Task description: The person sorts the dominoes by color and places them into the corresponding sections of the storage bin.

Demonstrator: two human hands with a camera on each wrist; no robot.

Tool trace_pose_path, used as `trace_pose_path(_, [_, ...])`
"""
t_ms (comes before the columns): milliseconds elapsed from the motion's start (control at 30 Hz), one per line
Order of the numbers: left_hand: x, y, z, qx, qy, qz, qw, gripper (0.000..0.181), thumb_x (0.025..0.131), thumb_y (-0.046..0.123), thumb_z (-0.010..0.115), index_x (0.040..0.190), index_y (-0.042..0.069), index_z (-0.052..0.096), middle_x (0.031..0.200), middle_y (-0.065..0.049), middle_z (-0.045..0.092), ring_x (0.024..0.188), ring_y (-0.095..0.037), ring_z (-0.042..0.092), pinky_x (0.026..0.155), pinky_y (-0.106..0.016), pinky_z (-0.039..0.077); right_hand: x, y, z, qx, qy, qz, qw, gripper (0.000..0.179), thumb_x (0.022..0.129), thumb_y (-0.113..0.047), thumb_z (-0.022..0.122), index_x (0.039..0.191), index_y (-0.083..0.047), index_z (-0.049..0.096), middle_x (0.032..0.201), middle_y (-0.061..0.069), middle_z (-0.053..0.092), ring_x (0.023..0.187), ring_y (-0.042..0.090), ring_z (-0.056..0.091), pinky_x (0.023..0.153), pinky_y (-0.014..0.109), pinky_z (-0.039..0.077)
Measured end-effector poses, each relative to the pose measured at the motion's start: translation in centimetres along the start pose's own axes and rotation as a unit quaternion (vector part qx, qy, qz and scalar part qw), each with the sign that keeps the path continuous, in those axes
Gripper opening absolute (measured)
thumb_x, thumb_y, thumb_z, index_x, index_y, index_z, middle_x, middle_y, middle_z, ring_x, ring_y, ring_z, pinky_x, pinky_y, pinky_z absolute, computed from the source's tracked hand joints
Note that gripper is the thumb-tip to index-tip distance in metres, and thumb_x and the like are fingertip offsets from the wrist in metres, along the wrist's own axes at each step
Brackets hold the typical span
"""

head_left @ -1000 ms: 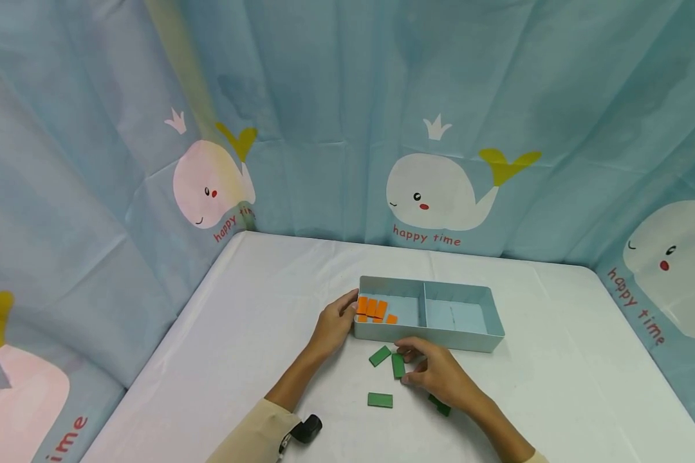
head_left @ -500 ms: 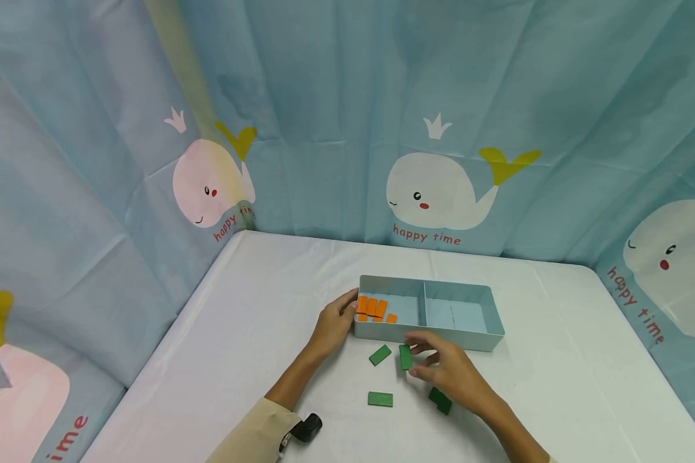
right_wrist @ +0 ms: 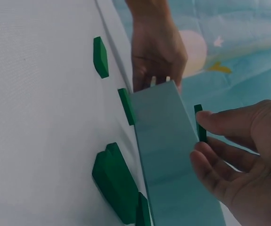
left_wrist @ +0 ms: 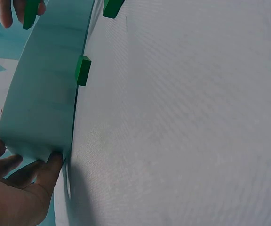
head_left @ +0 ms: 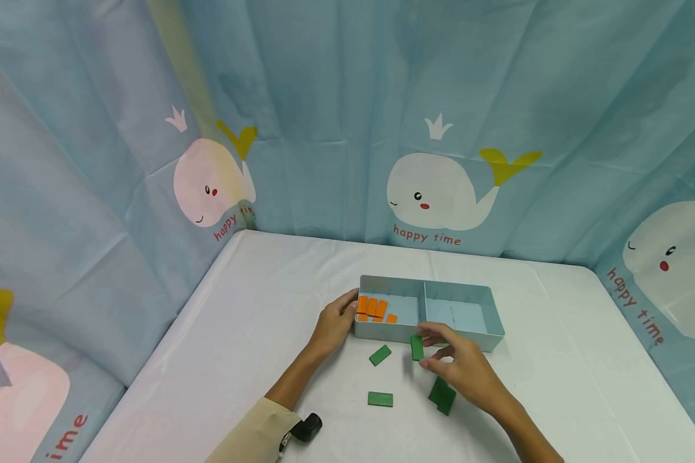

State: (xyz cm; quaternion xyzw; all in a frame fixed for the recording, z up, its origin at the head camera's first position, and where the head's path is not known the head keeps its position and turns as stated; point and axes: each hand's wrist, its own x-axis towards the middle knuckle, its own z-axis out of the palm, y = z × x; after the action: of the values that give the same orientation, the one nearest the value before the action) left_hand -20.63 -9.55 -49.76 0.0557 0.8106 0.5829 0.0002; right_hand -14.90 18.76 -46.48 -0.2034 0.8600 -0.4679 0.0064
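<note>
1. Head view: a pale blue box (head_left: pixel 457 315) sits on a white tablecloth (head_left: pixel 278 289), orange tiles (head_left: pixel 372 307) in its left compartment, its front wall (head_left: pixel 382 332) standing between them and loose green tiles (head_left: pixel 379 399)
2. Left hand (head_left: pixel 331 328), fingers loosely bent, rests against the box's left end
3. Right hand (head_left: pixel 466 370) pinches a green tile (head_left: pixel 417 348), thumb to fingertips, near that wall

The beige left sleeve (head_left: pixel 251 434) has a rounded black device (head_left: pixel 309 427) at its cuff (head_left: pixel 280 411).
</note>
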Motion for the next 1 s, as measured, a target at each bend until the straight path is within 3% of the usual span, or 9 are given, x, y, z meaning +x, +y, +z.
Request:
trace_pose_path(133, [0.0, 0.0, 0.0, 0.001, 0.001, -0.002, 1.0, 0.049, 0.115, 0.026, 0.046, 0.16, 0.007, 0.048, 0.162, -0.01, 0.051, 0.154, -0.032, 0.043, 0.128, -0.053, 0.034, -0.1, 0.0, -0.7, 0.0, 0.015, -0.02, 0.9997, 0.063, 0.088, -0.001, 0.085, 0.144, -0.018, 0.061, 0.13, -0.001, 0.072, 0.112, 0.023, 0.071, 0.084, 0.028, 0.064])
trace_pose_path(633, [0.0, 0.0, 0.0, 0.006, -0.001, -0.001, 1.0, 0.049, 0.115, 0.026, 0.046, 0.16, 0.007, 0.047, 0.162, -0.01, 0.05, 0.154, -0.032, 0.042, 0.128, -0.053, 0.033, 0.3, 0.6, -2.9, -0.018, 0.047, -0.048, 0.9976, 0.062, 0.09, -0.001, 0.083, 0.146, -0.012, 0.059, 0.136, 0.006, 0.07, 0.117, 0.019, 0.069, 0.088, 0.024, 0.062])
trace_pose_path(1000, [0.0, 0.1, 0.0, 0.008, 0.0, -0.003, 1.0, 0.049, 0.115, 0.026, 0.046, 0.16, 0.006, 0.047, 0.163, -0.011, 0.05, 0.155, -0.032, 0.041, 0.128, -0.054, 0.033, 1.0, 1.5, -3.9, -0.035, 0.064, -0.068, 0.995, 0.06, 0.091, 0.0, 0.082, 0.147, -0.006, 0.058, 0.138, 0.009, 0.069, 0.118, 0.023, 0.069, 0.089, 0.018, 0.06])
